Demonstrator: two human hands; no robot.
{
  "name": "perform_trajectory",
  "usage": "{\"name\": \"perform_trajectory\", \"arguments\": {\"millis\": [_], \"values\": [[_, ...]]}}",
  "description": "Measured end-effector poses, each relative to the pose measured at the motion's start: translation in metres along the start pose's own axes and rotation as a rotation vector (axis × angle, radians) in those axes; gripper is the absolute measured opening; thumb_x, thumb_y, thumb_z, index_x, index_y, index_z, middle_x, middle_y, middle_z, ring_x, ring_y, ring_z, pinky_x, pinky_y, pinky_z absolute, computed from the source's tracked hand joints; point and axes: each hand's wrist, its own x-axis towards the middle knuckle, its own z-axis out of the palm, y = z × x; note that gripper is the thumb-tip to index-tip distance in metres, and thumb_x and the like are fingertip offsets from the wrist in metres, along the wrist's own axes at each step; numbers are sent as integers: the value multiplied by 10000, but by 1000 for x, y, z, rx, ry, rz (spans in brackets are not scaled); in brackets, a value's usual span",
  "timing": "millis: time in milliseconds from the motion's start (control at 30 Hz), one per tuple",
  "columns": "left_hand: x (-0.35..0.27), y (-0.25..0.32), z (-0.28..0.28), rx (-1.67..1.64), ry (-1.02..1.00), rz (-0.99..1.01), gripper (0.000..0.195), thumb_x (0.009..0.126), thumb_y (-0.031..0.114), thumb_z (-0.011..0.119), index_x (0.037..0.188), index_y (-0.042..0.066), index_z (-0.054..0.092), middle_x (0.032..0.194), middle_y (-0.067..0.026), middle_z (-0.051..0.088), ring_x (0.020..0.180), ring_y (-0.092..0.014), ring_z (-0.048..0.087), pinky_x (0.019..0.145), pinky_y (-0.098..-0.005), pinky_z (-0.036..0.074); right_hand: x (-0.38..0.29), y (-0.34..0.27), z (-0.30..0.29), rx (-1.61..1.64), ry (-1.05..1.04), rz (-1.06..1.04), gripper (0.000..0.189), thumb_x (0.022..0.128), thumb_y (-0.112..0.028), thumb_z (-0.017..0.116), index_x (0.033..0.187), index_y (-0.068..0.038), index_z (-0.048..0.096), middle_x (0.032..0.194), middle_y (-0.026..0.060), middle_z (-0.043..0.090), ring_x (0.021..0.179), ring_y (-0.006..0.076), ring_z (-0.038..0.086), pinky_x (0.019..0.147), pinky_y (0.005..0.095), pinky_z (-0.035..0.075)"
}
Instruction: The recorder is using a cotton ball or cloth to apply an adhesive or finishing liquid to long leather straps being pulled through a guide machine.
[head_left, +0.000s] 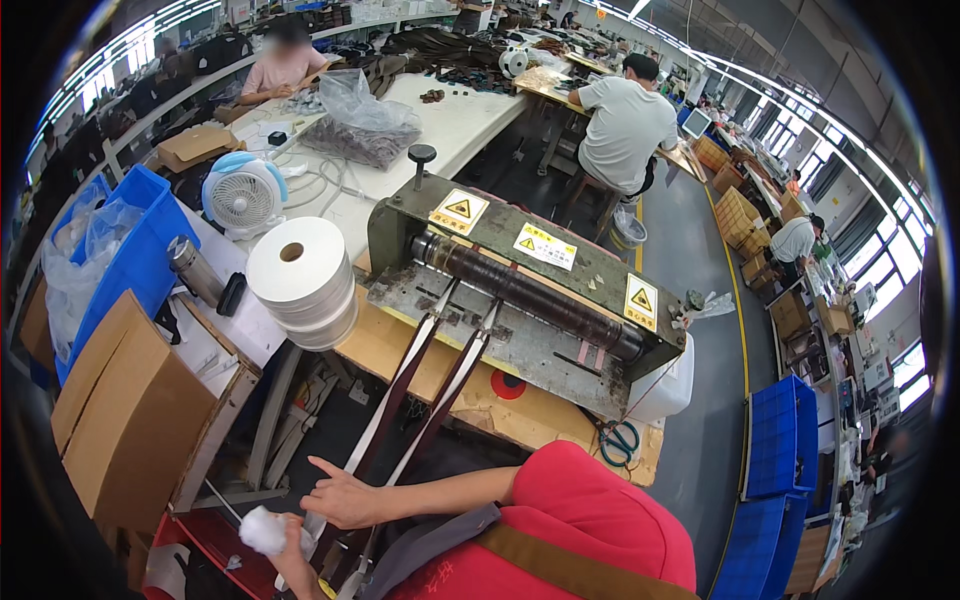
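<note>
Two long strips (390, 405), dark with white faces, run from under the dark roller (525, 292) of a green metal roller machine (540, 232) down towards me. My right hand (341, 495) lies over the left strip below the machine, its index finger stretched out; whether it pinches the strip cannot be told. Lower and further left, my left hand (289, 559) is closed around a white fluffy wad (264, 529), from which a thin rod (223, 499) seems to stick out. The lower ends of the strips are hidden near my body.
Green-handled scissors (619, 442) lie on the wooden bench edge (480, 401). A stack of white rolls (304, 277), a fan (244, 196), a steel flask (195, 270) and a cardboard box (131, 412) stand left. A red bin (217, 544) is below. Co-workers sit further off.
</note>
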Motion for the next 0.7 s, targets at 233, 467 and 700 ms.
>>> {"name": "perform_trajectory", "arguments": {"millis": [233, 467, 700], "values": [[-2, -1, 15, 337, -132, 54, 374, 693, 34, 668, 1029, -23, 515, 879, -88, 574, 781, -158, 548, 682, -303, 439, 4, 2, -5, -4, 124, -40, 202, 645, -65, 590, 845, -37, 583, 643, 32, 532, 681, 188, 551, 1053, 531, 155], [-14, 8, -4, 264, -182, -159, 308, 679, 43, 681, 940, -17, 531, 850, -80, 568, 694, -157, 553, 622, -298, 452, 2, 1, -2, 56, 105, -28, 252, 643, -68, 598, 892, -45, 566, 639, 27, 530, 680, 186, 554, 1048, 527, 175], [-5, 24, 7, -558, -133, 88, 241, 825, 146, 521, 1024, 44, 430, 869, -119, 568, 810, -213, 560, 780, -375, 442, -2, 5, 5, -62, 49, -31, 121, 639, -82, 574, 734, -80, 499, 581, 34, 513, 611, 211, 548, 1030, 528, 209]]}}
